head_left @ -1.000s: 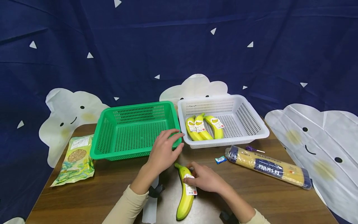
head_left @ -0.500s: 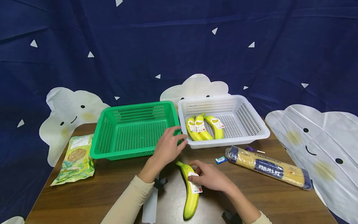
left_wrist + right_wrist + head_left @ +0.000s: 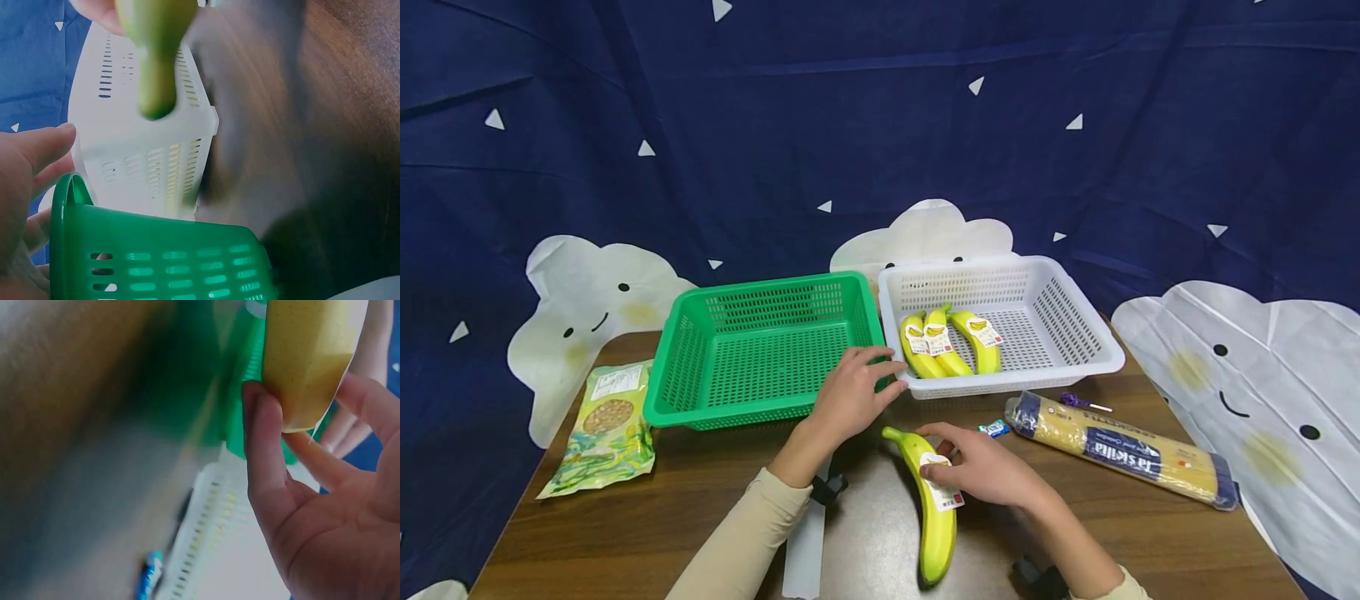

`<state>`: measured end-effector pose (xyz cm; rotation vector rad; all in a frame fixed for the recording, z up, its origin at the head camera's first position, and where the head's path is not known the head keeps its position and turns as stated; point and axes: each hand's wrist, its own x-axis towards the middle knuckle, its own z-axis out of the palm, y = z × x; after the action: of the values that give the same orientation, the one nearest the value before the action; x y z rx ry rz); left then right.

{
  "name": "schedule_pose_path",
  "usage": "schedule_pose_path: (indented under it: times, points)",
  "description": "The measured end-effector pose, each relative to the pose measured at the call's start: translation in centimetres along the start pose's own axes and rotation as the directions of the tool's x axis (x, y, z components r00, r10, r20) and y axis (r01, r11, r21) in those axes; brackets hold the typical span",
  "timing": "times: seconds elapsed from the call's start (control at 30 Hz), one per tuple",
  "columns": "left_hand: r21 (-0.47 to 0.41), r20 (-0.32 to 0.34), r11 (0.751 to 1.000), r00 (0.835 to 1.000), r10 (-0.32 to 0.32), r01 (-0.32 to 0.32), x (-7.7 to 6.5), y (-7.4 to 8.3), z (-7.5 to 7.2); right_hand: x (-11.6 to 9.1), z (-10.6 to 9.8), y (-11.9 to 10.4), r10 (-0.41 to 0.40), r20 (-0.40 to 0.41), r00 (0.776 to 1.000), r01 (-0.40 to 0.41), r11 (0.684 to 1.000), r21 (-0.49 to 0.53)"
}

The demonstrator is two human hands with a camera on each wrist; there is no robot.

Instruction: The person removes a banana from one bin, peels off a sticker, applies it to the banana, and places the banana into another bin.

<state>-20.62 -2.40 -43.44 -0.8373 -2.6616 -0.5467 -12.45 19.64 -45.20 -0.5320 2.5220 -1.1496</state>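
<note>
A yellow banana with a white label is gripped between the thumb and fingers of my right hand, in front of the two baskets. Its stem points to the far left; in the right wrist view the label side of the banana faces the thumb. My left hand lies at the near right corner of the green basket, with fairly straight fingers reaching towards the white basket. Three labelled bananas lie at the left inside the white basket.
At the right on the wooden table lie a spaghetti pack, a small blue wrapped candy and a purple lollipop. A yellow-green bag lies left of the green basket. Behind hangs a dark blue cloth.
My right hand has carried the banana to the right, its near end swinging right as well. The left hand has shifted slightly right, towards the white basket's corner.
</note>
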Motion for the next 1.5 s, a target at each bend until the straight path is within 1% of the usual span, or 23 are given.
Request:
schedule_pose_path:
  times: [0.17, 0.33, 0.43, 0.5, 0.53, 0.63, 0.77, 0.8, 0.93, 1.03, 1.17, 1.27, 1.37, 1.43, 1.5]
  points:
    - [-0.009, 0.01, 1.0, 1.0, -0.01, 0.011, 0.0, -0.1, 0.1, -0.9, -1.8, -0.8, -0.016, 0.002, 1.0, 0.016, 1.0, 0.002]
    - [-0.03, 0.032, 0.999, 0.999, -0.013, 0.014, -0.2, -0.2, 0.3, -1.9, -4.5, -1.7, -0.045, -0.041, 0.998, 0.043, 0.998, -0.049]
    - [-0.033, 0.028, 0.999, 0.999, -0.021, 0.022, -0.2, -0.3, 0.4, -2.3, -6.6, -2.3, -0.06, -0.081, 0.995, 0.054, 0.996, -0.074]
    - [-0.025, 0.023, 0.999, 0.999, -0.025, 0.026, -0.2, -0.3, 0.4, -2.3, -8.2, -2.7, -0.057, -0.113, 0.992, 0.046, 0.994, -0.098]
    - [-0.019, 0.022, 0.999, 0.999, -0.027, 0.027, -0.2, -0.3, 0.4, -2.3, -9.0, -2.9, -0.053, -0.131, 0.99, 0.037, 0.992, -0.119]
    - [-0.006, 0.02, 0.999, 0.999, -0.033, 0.034, -0.1, -0.3, 0.3, -1.7, -11.7, -3.5, -0.047, -0.154, 0.987, 0.026, 0.99, -0.139]
    - [0.002, 0.016, 0.999, 0.999, -0.04, 0.04, -0.1, -0.3, 0.3, -0.2, -15.8, -3.9, -0.065, -0.162, 0.985, 0.04, 0.988, -0.149]
    - [0.003, 0.015, 0.999, 0.999, -0.041, 0.041, -0.1, -0.3, 0.3, 0.3, -16.8, -3.9, -0.059, -0.172, 0.983, 0.029, 0.985, -0.17]
    - [-0.002, 0.018, 0.999, 0.999, -0.048, 0.048, -0.1, -0.3, 0.3, 2.4, -20.0, -3.7, 0.019, -0.185, 0.983, -0.055, 0.98, -0.193]
    - [-0.007, 0.028, 0.999, 0.998, -0.051, 0.051, -0.1, -0.2, 0.4, 3.9, -21.7, -3.0, 0.101, -0.166, 0.981, -0.133, 0.973, -0.19]
    - [-0.017, 0.039, 0.999, 0.998, -0.044, 0.045, -0.2, -0.2, 0.5, 6.0, -23.1, -1.7, 0.158, -0.159, 0.974, -0.193, 0.954, -0.231]
    - [-0.021, 0.031, 0.999, 0.998, -0.045, 0.046, -0.1, -0.2, 0.4, 7.9, -23.7, -0.9, 0.174, -0.185, 0.967, -0.218, 0.944, -0.248]
    - [-0.007, 0.023, 0.998, 0.998, -0.058, 0.058, 0.0, -0.3, 0.3, 9.7, -23.9, 0.1, 0.2, -0.211, 0.957, -0.251, 0.934, -0.255]
    - [0.003, 0.026, 0.998, 0.998, -0.06, 0.06, 0.1, -0.2, 0.3, 10.5, -23.9, 0.8, 0.239, -0.222, 0.945, -0.295, 0.918, -0.265]
    - [0.008, 0.034, 0.998, 0.998, -0.058, 0.058, 0.2, -0.1, 0.4, 11.0, -23.8, 1.7, 0.292, -0.222, 0.93, -0.348, 0.894, -0.283]
